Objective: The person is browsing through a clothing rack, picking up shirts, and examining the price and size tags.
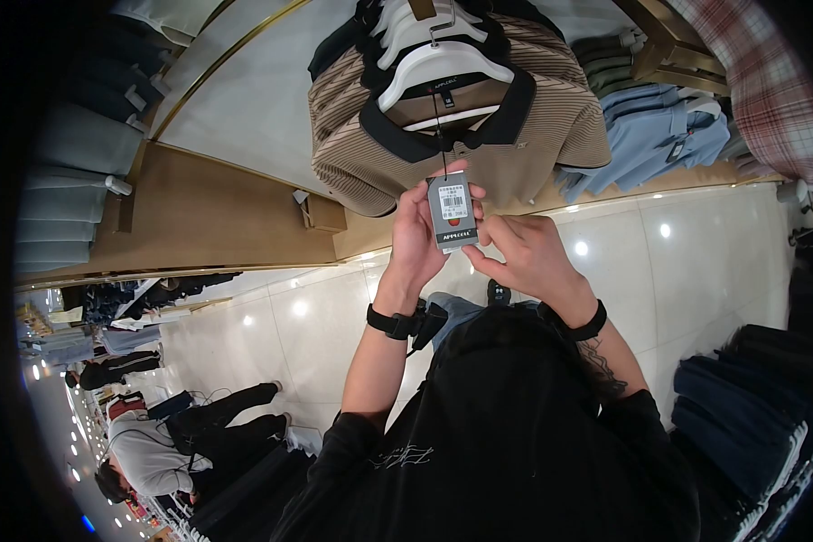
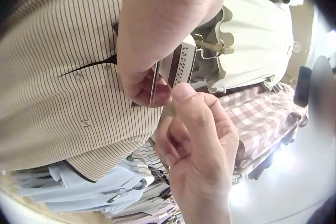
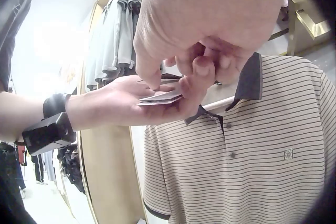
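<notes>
tag [image 1: 452, 214] pinched by left hand [image 1: 414, 242] and right hand [image 1: 526, 255]; barcode [image 1: 453, 204] seen in head view only, edge-on elsewhere.

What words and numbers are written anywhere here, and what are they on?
On the hang tag, dark band: seems "APPACELL", blurred.
The hang tag's barcode and small print: too small to read.
On the white hanger: label too small.
On the black sweatshirt: lettering unreadable.

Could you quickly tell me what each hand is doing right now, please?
Left hand: holding the hang tag on the striped polo shirt.
Right hand: pinching the same hang tag.
</notes>
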`<state>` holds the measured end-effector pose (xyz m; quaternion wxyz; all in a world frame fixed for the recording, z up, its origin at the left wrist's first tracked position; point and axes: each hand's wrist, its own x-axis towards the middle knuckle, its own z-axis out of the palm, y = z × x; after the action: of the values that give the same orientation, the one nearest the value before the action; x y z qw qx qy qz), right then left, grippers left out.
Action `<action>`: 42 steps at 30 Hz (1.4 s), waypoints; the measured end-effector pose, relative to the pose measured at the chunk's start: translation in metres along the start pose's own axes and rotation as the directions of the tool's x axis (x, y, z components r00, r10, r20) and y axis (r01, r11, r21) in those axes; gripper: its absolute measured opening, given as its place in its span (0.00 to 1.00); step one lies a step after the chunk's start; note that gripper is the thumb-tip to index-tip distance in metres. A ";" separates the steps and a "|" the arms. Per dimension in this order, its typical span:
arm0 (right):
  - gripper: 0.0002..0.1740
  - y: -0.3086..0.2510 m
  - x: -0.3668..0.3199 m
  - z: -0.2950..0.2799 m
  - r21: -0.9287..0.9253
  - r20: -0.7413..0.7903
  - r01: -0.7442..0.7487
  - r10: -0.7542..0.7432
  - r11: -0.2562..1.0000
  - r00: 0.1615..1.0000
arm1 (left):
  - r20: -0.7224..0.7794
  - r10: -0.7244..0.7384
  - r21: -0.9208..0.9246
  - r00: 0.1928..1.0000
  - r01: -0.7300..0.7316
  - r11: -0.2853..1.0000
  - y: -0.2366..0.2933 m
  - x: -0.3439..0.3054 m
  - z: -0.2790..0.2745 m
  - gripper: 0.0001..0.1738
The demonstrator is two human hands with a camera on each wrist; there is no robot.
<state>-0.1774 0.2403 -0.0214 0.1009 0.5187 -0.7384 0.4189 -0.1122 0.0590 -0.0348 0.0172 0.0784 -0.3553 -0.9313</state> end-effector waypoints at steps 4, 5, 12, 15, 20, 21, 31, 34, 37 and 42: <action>0.18 0.001 0.000 0.001 0.008 -0.020 0.003 -0.003 1.000 1.000 | -0.020 0.000 -0.015 1.000 0.000 1.000 0.001 0.000 0.006 0.34; 0.18 0.002 0.000 0.002 0.006 -0.018 0.007 -0.007 1.000 1.000 | -0.017 -0.001 -0.012 1.000 0.001 1.000 0.001 0.000 0.006 0.34; 0.13 0.002 0.013 -0.006 0.064 -0.074 0.012 -0.007 0.998 0.997 | -0.118 -0.027 0.013 0.993 0.029 1.000 0.002 -0.001 0.009 0.34; 0.10 0.010 0.029 -0.006 0.109 -0.177 -0.009 0.028 0.994 0.984 | -0.209 -0.059 -0.026 0.976 0.055 0.998 0.003 -0.001 0.018 0.33; 0.07 0.026 0.057 -0.020 0.137 -0.137 -0.101 0.120 0.985 0.983 | -0.068 -0.087 0.023 0.994 0.089 0.996 -0.003 -0.001 -0.001 0.31; 0.07 0.026 0.060 -0.021 0.149 -0.137 -0.104 0.125 0.983 0.983 | -0.061 -0.085 0.022 0.994 0.087 0.996 -0.003 -0.002 -0.002 0.31; 0.06 0.026 0.064 -0.020 0.138 -0.073 -0.093 0.104 0.986 0.992 | -0.150 -0.056 -0.044 0.987 0.050 0.998 0.003 -0.003 0.010 0.31; 0.09 0.022 0.046 -0.013 0.148 0.018 -0.031 0.029 0.989 0.999 | -0.273 -0.043 -0.091 0.961 0.019 0.996 0.000 0.004 0.001 0.30; 0.10 0.025 0.023 -0.011 0.196 0.280 -0.136 0.077 0.971 0.957 | -0.174 -0.025 0.093 0.984 0.042 0.995 0.000 0.005 -0.018 0.30; 0.13 0.079 -0.012 -0.012 0.025 -0.033 -0.352 0.353 0.936 0.935 | -0.342 0.290 0.727 0.894 0.056 0.684 -0.006 -0.009 -0.063 0.22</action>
<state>-0.2425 0.2664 -0.0616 0.0331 0.3709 -0.8135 0.4467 -0.0935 0.0225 -0.0841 0.1241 0.2587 -0.6829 -0.6718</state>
